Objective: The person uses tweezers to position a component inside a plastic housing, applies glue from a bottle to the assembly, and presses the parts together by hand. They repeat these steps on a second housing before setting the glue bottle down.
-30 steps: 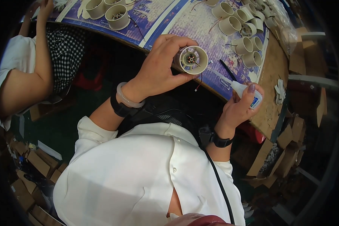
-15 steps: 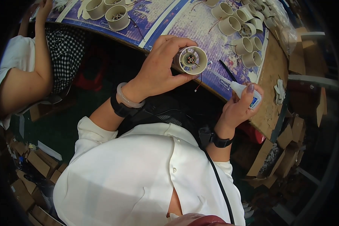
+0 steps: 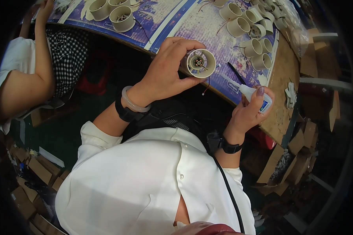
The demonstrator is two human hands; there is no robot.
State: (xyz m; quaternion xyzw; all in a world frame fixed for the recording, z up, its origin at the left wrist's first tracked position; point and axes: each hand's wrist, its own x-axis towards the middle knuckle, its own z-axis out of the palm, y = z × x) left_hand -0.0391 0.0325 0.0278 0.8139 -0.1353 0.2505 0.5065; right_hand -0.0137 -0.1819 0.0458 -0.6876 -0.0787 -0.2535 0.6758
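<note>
My left hand (image 3: 166, 68) is closed round a cream cylindrical fan housing (image 3: 211, 64), its open end tilted up toward me. Inside it sit spokes and a small motor stator with copper windings (image 3: 198, 62). A thin wire with a small plug hangs below the housing. In my right hand (image 3: 253, 107) is a white glue bottle (image 3: 266, 102), gripped with the thumb along its side. Its narrow nozzle points up and left, apart from the housing. A black pen-like stick (image 3: 236, 73) lies on the table just beyond the nozzle.
More cream housings (image 3: 237, 27) with wires crowd the table's far right, beside a clear plastic bag (image 3: 296, 29). Several others (image 3: 122, 18) stand at far left. Crumpled white scraps (image 3: 290, 96) lie on the right edge. Another person's arm (image 3: 45, 51) is at left; cardboard boxes (image 3: 272, 164) stand on the floor.
</note>
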